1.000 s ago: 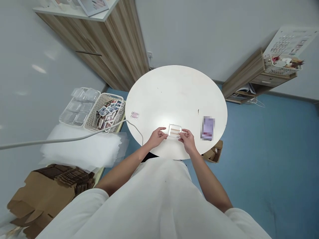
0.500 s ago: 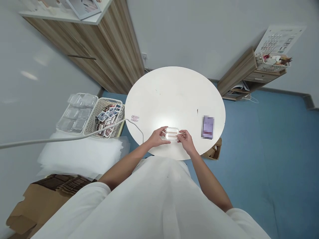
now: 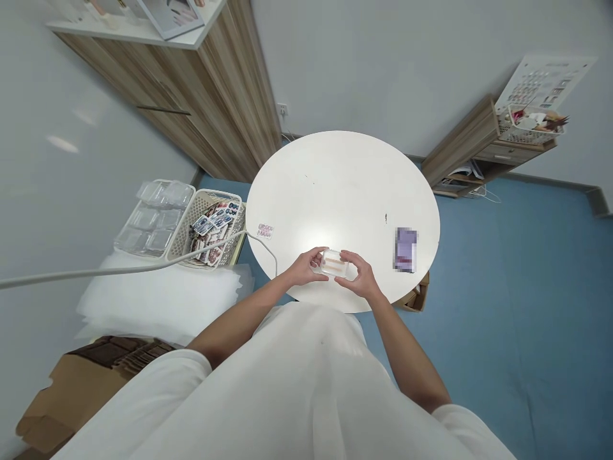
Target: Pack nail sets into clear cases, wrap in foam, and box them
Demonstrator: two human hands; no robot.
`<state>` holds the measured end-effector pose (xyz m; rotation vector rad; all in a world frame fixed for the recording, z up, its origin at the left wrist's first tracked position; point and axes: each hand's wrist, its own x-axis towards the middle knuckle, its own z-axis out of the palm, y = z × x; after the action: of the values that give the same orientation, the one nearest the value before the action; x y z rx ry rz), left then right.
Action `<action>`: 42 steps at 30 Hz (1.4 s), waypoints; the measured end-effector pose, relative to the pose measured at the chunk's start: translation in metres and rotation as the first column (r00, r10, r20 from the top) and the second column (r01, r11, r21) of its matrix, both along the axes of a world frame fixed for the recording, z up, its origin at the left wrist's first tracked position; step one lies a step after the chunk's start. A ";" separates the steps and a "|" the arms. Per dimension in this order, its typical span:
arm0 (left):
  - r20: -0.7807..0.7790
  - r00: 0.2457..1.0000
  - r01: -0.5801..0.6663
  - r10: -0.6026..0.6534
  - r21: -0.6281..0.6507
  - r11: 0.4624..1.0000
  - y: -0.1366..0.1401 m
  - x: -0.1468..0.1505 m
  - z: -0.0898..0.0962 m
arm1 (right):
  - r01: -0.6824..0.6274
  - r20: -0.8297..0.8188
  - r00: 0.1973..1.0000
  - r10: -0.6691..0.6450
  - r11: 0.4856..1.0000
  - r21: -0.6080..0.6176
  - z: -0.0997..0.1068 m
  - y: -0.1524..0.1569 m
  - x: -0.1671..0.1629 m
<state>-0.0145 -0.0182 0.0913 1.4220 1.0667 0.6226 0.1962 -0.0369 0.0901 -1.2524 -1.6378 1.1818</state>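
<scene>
Between my two hands, just over the near edge of a round white table [image 3: 345, 172], is a small clear plastic box [image 3: 334, 262]. Tan strips show through it; what they are is too small to tell. My left hand [image 3: 309, 265] grips the box's left end, thumb below and fingers above. On the right end, my right hand [image 3: 358, 275] holds it the same way, fingers along the top corner and thumb at the bottom. A pink-patterned sheet [image 3: 265, 231] lies on the table to the left. A blurred-out purple item [image 3: 405, 249] rests to the right.
Left of the table stand a basket of printed cards [image 3: 215, 227] and a basket of clear boxes [image 3: 156, 217]. A white cable [image 3: 143, 269] crosses to the table edge. White sheets [image 3: 158, 291] and a cardboard box [image 3: 71, 396] lie nearer; a carton [image 3: 416, 297] sits under the right edge.
My right hand has shifted from the box's lower right corner to span its right end, thumb and fingers on opposite sides. The box is now slightly tilted. The whole view has shifted a little.
</scene>
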 end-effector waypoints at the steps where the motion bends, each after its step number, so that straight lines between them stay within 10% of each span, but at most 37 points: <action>1: 0.011 1.000 0.006 -0.005 -0.010 1.000 -0.001 0.001 0.000 | 0.027 -0.022 0.999 -0.027 1.000 -0.003 -0.001 0.000 0.000; 13: 0.181 0.976 -0.045 0.120 -0.373 0.927 -0.007 0.004 -0.002 | 0.107 -0.165 0.976 -0.145 0.970 -0.217 0.005 0.004 -0.001; 31: 0.155 0.956 -0.204 0.248 -0.252 0.946 -0.019 0.001 -0.034 | 0.331 0.043 0.941 -0.336 0.886 -0.324 -0.010 -0.012 -0.010; 42: -0.168 0.954 -0.280 0.247 -0.217 0.935 -0.026 0.015 -0.072 | 0.322 0.070 0.941 -0.331 0.813 -0.485 -0.043 -0.037 -0.018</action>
<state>0.0009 -0.0440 0.0193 1.1327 1.4102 0.5693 0.1779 -0.0736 0.0473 -1.7518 -1.0657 1.4259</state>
